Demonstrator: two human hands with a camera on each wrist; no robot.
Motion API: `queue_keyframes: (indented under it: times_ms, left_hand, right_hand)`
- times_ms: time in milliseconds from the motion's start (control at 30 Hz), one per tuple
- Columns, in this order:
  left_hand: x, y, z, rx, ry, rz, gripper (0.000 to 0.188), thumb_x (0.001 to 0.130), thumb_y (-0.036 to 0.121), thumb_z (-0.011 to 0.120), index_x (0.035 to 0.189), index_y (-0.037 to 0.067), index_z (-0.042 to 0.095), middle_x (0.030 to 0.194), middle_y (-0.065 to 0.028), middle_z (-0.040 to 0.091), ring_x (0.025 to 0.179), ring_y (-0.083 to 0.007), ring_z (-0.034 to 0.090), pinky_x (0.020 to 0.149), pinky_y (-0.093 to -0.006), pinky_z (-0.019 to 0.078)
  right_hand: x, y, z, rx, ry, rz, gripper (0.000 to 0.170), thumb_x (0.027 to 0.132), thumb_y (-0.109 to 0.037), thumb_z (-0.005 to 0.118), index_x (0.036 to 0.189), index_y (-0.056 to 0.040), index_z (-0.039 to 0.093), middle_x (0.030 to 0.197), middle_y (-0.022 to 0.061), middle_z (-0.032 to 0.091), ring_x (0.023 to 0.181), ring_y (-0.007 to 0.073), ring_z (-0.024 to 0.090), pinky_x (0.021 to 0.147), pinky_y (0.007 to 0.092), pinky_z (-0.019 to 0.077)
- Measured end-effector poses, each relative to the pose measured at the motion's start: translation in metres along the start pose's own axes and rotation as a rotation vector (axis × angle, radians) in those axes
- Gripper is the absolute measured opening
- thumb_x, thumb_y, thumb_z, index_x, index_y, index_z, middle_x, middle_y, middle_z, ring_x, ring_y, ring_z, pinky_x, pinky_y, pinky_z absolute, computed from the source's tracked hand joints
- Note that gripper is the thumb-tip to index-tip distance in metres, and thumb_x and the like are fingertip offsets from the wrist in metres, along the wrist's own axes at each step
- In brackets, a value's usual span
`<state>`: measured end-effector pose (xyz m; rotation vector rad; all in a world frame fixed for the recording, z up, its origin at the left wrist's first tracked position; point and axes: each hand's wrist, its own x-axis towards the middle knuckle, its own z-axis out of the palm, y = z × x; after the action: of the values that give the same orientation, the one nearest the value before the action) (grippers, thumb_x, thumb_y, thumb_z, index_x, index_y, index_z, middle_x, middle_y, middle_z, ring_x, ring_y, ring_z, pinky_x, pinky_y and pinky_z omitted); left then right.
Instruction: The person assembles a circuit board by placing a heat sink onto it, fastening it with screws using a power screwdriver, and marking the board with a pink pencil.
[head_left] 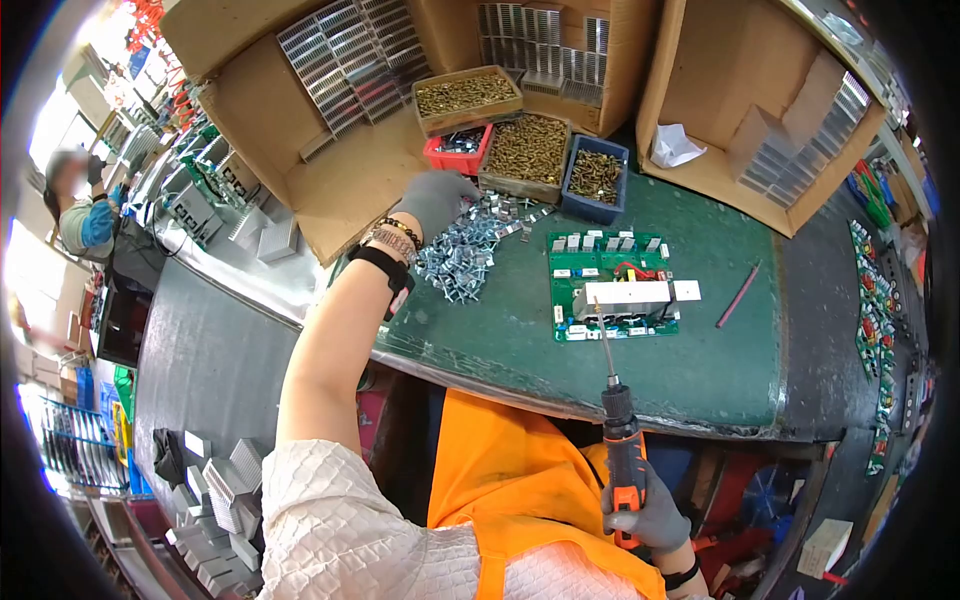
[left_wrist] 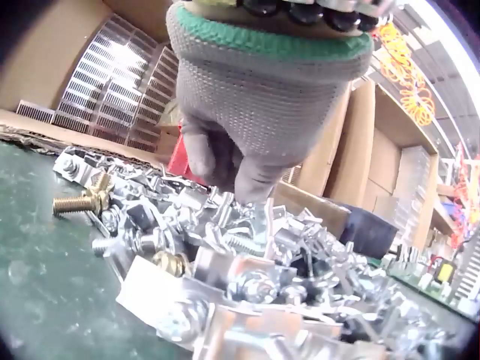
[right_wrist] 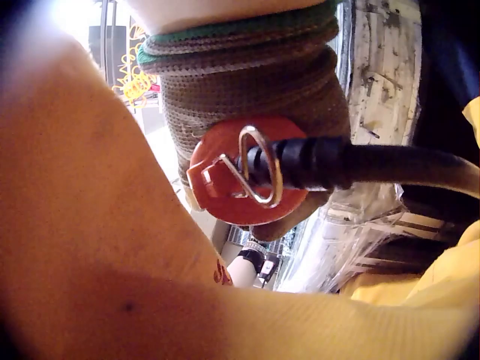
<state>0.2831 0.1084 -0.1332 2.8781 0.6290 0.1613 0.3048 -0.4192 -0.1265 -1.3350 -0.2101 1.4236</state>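
My gloved left hand (head_left: 437, 203) is at the upper end of a pile of small metal clips with screws (head_left: 460, 260). In the left wrist view the glove (left_wrist: 259, 105) points down, its fingertips among the clips (left_wrist: 232, 281); whether they pinch one is hidden. My right hand (head_left: 655, 512) grips a black and orange electric screwdriver (head_left: 626, 460), its bit pointing up towards a white-topped heatsink (head_left: 625, 293) on a green circuit board (head_left: 565, 268). In the right wrist view, the glove (right_wrist: 255, 97) is wrapped around the tool, whose orange end cap (right_wrist: 217, 139) shows a wire hook and cable.
Behind the pile stand screw trays (head_left: 525, 148), a red bin (head_left: 455, 158) and a blue bin (head_left: 596, 205). Cardboard boxes (head_left: 350, 195) hold heatsinks. A dark red stick (head_left: 738, 296) lies right of the board. Another person (head_left: 85, 215) is at the far left.
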Motion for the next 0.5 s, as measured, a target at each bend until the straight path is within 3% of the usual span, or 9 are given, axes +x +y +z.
queue_keyframes:
  times_ms: [200, 300, 367, 433, 467, 500]
  left_hand:
    - [0.007, 0.011, -0.001, 0.052, -0.099, -0.028, 0.017, 0.086, 0.019, 0.066, 0.101, 0.012, 0.07, 0.096, -0.011, 0.07, 0.092, -0.031, 0.065, 0.082, -0.0399, 0.0519]
    - [0.006, 0.014, -0.004, 0.166, -0.058, 0.018, 0.011, 0.085, 0.015, 0.066, 0.094, 0.008, 0.068, 0.09, -0.0103, 0.069, 0.087, -0.027, 0.067, 0.079, -0.0391, 0.0526]
    - [-0.008, 0.039, -0.016, -0.397, 0.195, -0.062, 0.013, 0.085, 0.01, 0.067, 0.097, 0.008, 0.068, 0.092, -0.0116, 0.069, 0.082, -0.0254, 0.067, 0.075, -0.0333, 0.0534]
    - [-0.033, 0.09, -0.031, -0.861, 0.199, -0.11, 0.011, 0.089, 0.001, 0.061, 0.1, 0.001, 0.063, 0.086, -0.0065, 0.067, 0.079, -0.0133, 0.063, 0.071, -0.0278, 0.0525]
    - [-0.047, 0.113, -0.034, -0.86, 0.17, -0.099, 0.011, 0.089, 0.001, 0.061, 0.1, 0.001, 0.063, 0.086, -0.0065, 0.067, 0.079, -0.0133, 0.063, 0.071, -0.0278, 0.0525]
    - [-0.061, 0.135, -0.036, -1.069, 0.147, -0.11, 0.015, 0.091, 0.0, 0.059, 0.105, 0.0, 0.061, 0.089, -0.0066, 0.066, 0.081, -0.0134, 0.063, 0.074, -0.0268, 0.0524]
  right_hand:
    - [0.003, 0.002, 0.001, 0.003, -0.052, -0.023, 0.08, 0.067, -0.006, 0.082, 0.133, -0.001, 0.037, 0.089, 0.003, 0.06, 0.077, 0.0103, 0.058, 0.071, 0.0287, 0.0495]
    - [0.002, 0.003, 0.001, -0.057, -0.048, -0.033, 0.082, 0.068, -0.008, 0.084, 0.134, -0.0009, 0.037, 0.089, 0.003, 0.06, 0.078, 0.0105, 0.058, 0.071, 0.0288, 0.0497]
    - [-0.001, -0.005, 0.003, -0.071, -0.055, -0.027, 0.082, 0.068, -0.008, 0.085, 0.134, -0.0013, 0.038, 0.09, 0.0028, 0.06, 0.078, 0.0104, 0.058, 0.071, 0.0283, 0.0494]
    - [-0.001, -0.009, 0.003, -0.067, -0.061, -0.009, 0.082, 0.067, -0.009, 0.085, 0.134, -0.0017, 0.039, 0.091, 0.0026, 0.059, 0.079, 0.0102, 0.057, 0.071, 0.0279, 0.0491]
    - [0.001, -0.007, 0.002, -0.091, -0.086, -0.038, 0.081, 0.067, -0.011, 0.086, 0.134, -0.0021, 0.041, 0.091, 0.0024, 0.059, 0.08, 0.0099, 0.057, 0.071, 0.0273, 0.0487]
    - [0.004, -0.008, 0.001, -0.118, -0.113, -0.067, 0.081, 0.067, -0.012, 0.087, 0.134, -0.0026, 0.042, 0.092, 0.0022, 0.059, 0.08, 0.0097, 0.056, 0.072, 0.0268, 0.0482]
